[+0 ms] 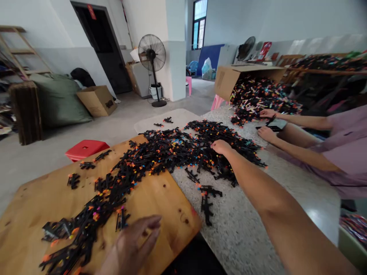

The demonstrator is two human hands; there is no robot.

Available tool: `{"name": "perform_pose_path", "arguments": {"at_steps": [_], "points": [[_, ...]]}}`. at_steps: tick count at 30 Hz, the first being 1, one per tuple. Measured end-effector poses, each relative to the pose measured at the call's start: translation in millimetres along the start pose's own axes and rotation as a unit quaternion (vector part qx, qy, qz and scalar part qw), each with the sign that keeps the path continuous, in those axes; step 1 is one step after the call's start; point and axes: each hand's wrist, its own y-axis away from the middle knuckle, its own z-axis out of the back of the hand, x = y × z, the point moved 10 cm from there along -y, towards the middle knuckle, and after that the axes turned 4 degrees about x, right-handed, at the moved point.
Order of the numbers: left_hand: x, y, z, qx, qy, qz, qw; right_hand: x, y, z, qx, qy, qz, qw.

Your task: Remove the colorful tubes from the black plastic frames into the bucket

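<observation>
My left hand (133, 244) is over the wooden board, slightly blurred, fingers apart and nothing between them. Just beyond its fingers lies a small black toy gun (122, 220) with orange and pink bits. To its left, a trail of similar black toy guns (86, 221) with orange tips runs across the board. My right hand (221, 147) reaches into the big heap of toy guns (177, 149) on the stone table. Its fingers are closed at the heap; what they grip is hidden. Two loose toy guns (207, 208) lie nearer me on the stone.
The wooden board (169, 202) adjoins the speckled stone table (237, 217). At the right, a co-worker's hands (267, 134) handle a black piece beside another pile (255, 95) spilling from a cardboard box (226, 82). A red stool (86, 149) and standing fan (152, 57) are beyond.
</observation>
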Motion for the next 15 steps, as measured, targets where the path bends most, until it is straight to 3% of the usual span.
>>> {"name": "perform_pose_path", "arguments": {"at_steps": [4,7,11,13,15], "points": [[-77.4,-108.5,-49.3,0.026,-0.066,-0.170,0.983,1.4,6.6,-22.0,0.026,-0.029,0.071,0.997],[-121.2,-155.9,-118.0,0.072,-0.165,-0.299,0.937,0.0,36.2,-25.8,0.018,-0.041,0.111,0.993],[-131.8,-184.7,-207.9,0.173,-0.314,-0.350,0.865,-13.8,68.9,-10.2,-0.034,-0.104,0.140,0.984],[-123.9,-190.7,-230.1,0.194,-0.361,-0.338,0.847,-27.2,65.5,9.1,-0.097,-0.143,0.120,0.978],[-116.4,-193.6,-234.6,0.179,-0.374,-0.324,0.850,-33.6,45.0,24.5,-0.146,-0.149,0.093,0.974]]}}
